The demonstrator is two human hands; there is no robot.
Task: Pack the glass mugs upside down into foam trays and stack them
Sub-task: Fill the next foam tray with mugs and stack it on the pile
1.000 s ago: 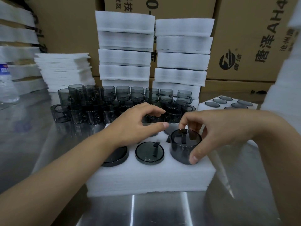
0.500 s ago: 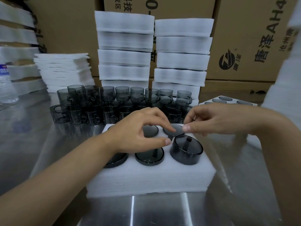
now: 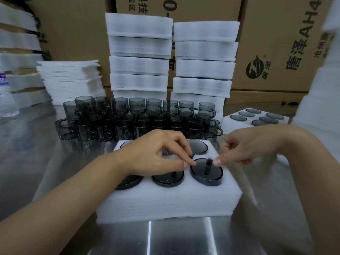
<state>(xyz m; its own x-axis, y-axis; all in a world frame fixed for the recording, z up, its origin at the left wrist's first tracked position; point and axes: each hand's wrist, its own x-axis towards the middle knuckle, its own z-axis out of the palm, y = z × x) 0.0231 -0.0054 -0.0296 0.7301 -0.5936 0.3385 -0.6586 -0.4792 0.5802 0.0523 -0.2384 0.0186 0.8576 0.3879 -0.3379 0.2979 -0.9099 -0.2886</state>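
Pushes mug [image 3: 206,172] lower than before into front-right pocket of tray [image 3: 165,201], upside down. Presses its base with thumbs of left hand [image 3: 156,155] and right hand [image 3: 244,146]; other fingers curled, apparently holding nothing.

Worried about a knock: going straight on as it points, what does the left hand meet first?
Probably the front right upside-down mug, close by the left hand; depth is unclear.
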